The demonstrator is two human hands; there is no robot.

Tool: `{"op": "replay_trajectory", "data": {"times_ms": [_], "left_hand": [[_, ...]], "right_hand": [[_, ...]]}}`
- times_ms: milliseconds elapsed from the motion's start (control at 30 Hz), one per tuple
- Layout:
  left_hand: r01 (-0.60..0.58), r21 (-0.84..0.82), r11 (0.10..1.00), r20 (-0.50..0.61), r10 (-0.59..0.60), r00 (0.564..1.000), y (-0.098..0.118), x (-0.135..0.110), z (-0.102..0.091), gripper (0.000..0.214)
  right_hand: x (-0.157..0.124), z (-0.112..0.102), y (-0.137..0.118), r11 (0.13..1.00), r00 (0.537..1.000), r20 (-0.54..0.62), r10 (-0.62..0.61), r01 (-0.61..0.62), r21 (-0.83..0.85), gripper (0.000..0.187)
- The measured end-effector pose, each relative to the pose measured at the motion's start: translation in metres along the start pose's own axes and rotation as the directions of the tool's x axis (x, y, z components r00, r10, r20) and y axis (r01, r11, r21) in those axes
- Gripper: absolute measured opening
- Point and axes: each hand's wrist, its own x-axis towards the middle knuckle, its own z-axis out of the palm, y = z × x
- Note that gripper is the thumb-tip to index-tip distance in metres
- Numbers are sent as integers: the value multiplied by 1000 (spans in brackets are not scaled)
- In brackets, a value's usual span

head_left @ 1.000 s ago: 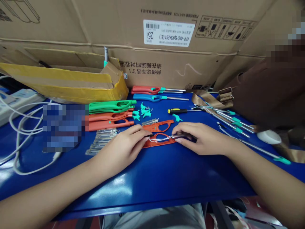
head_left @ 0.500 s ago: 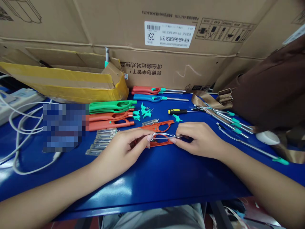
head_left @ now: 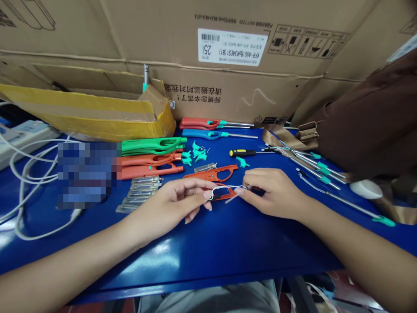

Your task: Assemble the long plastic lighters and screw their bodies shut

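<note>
My left hand pinches one end of a loop of thin white wire between thumb and forefinger, its other fingers loosely bent. The wire's far end runs into my right hand, which is closed on it; a thin translucent strip slants down from those fingertips. Something dark shows beside the right fingers, too hidden to name. Beneath and behind the hands lie two orange lighter shell halves, the nearer partly covered. A loose teal trigger rests just beyond my right hand.
Clear fuel tanks and green lighter shells lie left. Farther back are a blue lighter, a yellow-black screwdriver and a yellow-taped box. Metal lighter tubes lie right. White cables loop at far left.
The strip that stretched level between my hands has come away from the left fingers and now tilts down from the right. My left fingers have opened out slightly, still pinching the wire.
</note>
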Motion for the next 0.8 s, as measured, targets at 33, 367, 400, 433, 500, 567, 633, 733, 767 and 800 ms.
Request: {"op": "replay_trajectory", "data": {"times_ms": [33, 367, 400, 433, 500, 567, 633, 733, 767, 800], "left_hand": [[-27, 46, 999, -15, 27, 1000, -1, 1, -1, 45], [-430, 705, 563, 63, 555, 829, -14, 4, -15, 21], [-420, 709, 566, 63, 542, 838, -14, 4, -15, 21], [-404, 708, 579, 61, 519, 853, -14, 4, -15, 21], [-368, 697, 616, 50, 470, 881, -13, 4, -14, 21], [-347, 681, 645, 43, 438, 898, -12, 4, -13, 21], [-344, 667, 661, 38, 431, 902, -12, 4, -14, 21], [-337, 650, 681, 21, 428, 904, -12, 4, -15, 19], [-329, 643, 692, 13, 420, 907, -12, 4, -15, 19], [-321, 630, 707, 5, 409, 912, -12, 4, -14, 18]], "right_hand": [[0, -1, 0, 1000, 1000, 14, -7, 7, 9, 36], [0, 0, 5, 1000, 990, 139, -2, 5, -16, 32], [0, 1, 5, 1000, 990, 139, -12, 15, -21, 31], [0, 1, 5, 999, 990, 136, -20, 25, -29, 30], [-1, 2, 5, 998, 992, 127, -26, 33, -49, 29], [0, 2, 4, 998, 992, 126, -18, 26, -62, 31], [0, 1, 4, 998, 991, 132, -8, 16, -60, 33], [-1, -1, 3, 1000, 992, 125, 6, -2, -29, 24], [-1, -1, 3, 1000, 993, 114, 11, -9, -17, 19], [-2, -1, 2, 1000, 995, 97, 11, -10, -6, 16]]}}
